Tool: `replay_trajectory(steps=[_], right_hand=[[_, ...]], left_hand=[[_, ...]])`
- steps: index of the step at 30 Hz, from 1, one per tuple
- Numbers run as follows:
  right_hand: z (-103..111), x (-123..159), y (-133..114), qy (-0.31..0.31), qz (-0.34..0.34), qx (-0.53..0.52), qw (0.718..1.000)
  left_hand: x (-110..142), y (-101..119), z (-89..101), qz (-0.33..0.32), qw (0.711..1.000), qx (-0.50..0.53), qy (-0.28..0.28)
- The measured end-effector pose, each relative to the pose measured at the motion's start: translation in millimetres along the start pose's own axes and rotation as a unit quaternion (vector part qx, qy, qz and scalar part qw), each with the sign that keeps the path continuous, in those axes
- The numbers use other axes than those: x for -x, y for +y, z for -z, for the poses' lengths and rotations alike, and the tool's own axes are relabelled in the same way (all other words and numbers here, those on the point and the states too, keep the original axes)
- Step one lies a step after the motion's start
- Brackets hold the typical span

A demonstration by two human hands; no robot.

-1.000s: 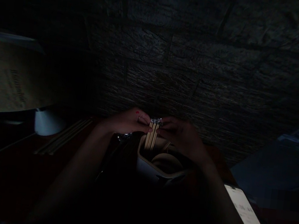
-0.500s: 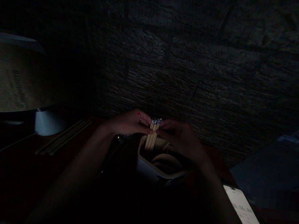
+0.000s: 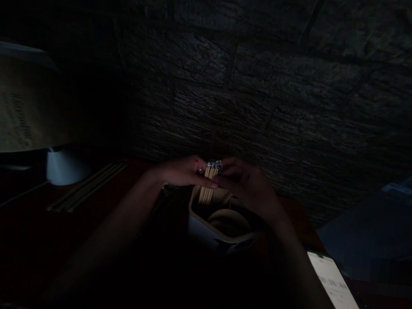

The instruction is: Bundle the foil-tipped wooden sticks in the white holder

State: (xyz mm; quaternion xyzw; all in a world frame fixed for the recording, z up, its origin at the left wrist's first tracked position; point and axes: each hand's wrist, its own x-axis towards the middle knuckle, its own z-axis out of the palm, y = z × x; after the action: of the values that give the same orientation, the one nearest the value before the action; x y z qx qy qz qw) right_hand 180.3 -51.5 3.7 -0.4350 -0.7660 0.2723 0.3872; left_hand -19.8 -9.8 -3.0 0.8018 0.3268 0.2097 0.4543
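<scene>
My left hand (image 3: 185, 171) and my right hand (image 3: 243, 181) meet in the middle, closed around the upper part of a bundle of pale wooden sticks (image 3: 206, 195). Shiny, silvery tops show at the upper end of the bundle, between the fingers. The bundle stands nearly upright, its lower end inside an open, pale-walled container (image 3: 204, 227). A round, light-rimmed thing (image 3: 230, 218) sits inside that container; its kind is too dark to tell.
On the dark reddish table, several long thin sticks (image 3: 89, 185) lie at left, beside a white cone-shaped object (image 3: 63, 168) and a large tan printed package (image 3: 9, 105). A lit phone (image 3: 340, 301) lies at right. Behind rises a rough stone wall (image 3: 217, 65).
My left thumb has slid right across the front of the sticks, and the right fingers have shifted slightly at the silvery tops. The bundle has hardly moved.
</scene>
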Motion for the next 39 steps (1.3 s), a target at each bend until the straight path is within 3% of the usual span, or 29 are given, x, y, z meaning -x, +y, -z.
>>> replay_trajectory(steps=[5, 9, 16, 24, 31, 35, 39], right_hand=[[2, 0, 2, -0.018, -0.008, -0.013, 1.000], [18, 7, 6, -0.034, -0.031, -0.068, 0.997], [45, 14, 5, -0.079, -0.067, 0.015, 0.994], [40, 9, -1, -0.099, -0.030, -0.049, 0.993], [41, 8, 0, -0.020, 0.007, -0.078, 0.997], [36, 8, -3, 0.031, 0.032, -0.098, 0.994], [25, 5, -2, -0.011, 0.022, -0.081, 0.996]], left_hand=[[2, 6, 0.2, 0.006, 1.000, -0.023, -0.009], [4, 10, 0.4, -0.001, 0.999, -0.041, -0.012], [5, 11, 0.3, 0.025, 0.999, -0.042, 0.005], [4, 12, 0.3, 0.007, 0.998, -0.061, 0.005], [3, 8, 0.8, -0.017, 0.998, -0.062, -0.001], [3, 5, 1.5, 0.000, 0.996, -0.091, 0.009], [3, 5, 1.6, -0.011, 0.993, -0.118, 0.020]])
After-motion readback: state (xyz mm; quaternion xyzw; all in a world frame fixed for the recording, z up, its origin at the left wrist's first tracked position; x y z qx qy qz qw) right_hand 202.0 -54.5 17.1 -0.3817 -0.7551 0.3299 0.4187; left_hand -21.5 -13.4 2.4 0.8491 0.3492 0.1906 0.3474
